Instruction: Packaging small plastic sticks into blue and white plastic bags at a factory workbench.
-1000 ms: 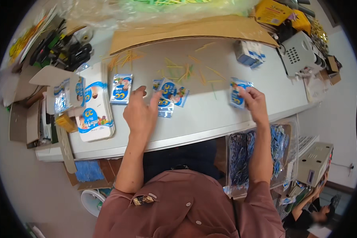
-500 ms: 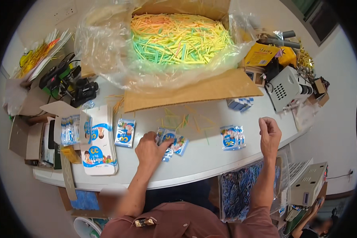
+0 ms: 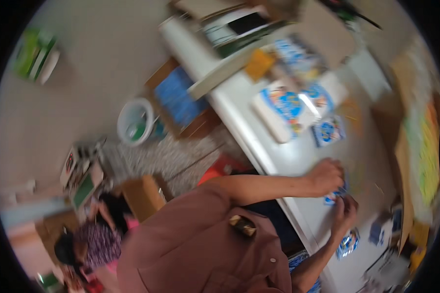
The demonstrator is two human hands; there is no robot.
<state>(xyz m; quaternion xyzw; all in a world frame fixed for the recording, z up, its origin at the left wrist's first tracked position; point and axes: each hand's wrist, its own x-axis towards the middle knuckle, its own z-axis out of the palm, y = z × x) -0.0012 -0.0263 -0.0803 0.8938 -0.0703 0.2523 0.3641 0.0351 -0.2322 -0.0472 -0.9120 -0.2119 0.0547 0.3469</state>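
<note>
Small blue-and-white printed packets (image 3: 330, 199) lie on the white table between my two hands. Over their far side, my left hand (image 3: 326, 177) curls its fingers and presses them down. From the other side my right hand (image 3: 346, 215) reaches in, bent fingertips against the packets' edge, though blur softens the grip. One more packet (image 3: 329, 131) rests flat by itself beyond my left hand. Beside my right wrist is a small pile of similar packets (image 3: 348, 244).
Flat printed cartons (image 3: 271, 115) are stacked on the white table (image 3: 239, 110). A big cardboard box (image 3: 401, 195) holds yellow-green sticks (image 3: 427, 156). Below the table edge stand a box with blue contents (image 3: 178, 95) and a white bin (image 3: 134, 122). Another person (image 3: 100, 239) is at lower left.
The view has swung and tilted toward the left, bringing the floor and another person into sight. My right hand has come across to the packets beside my left hand.
</note>
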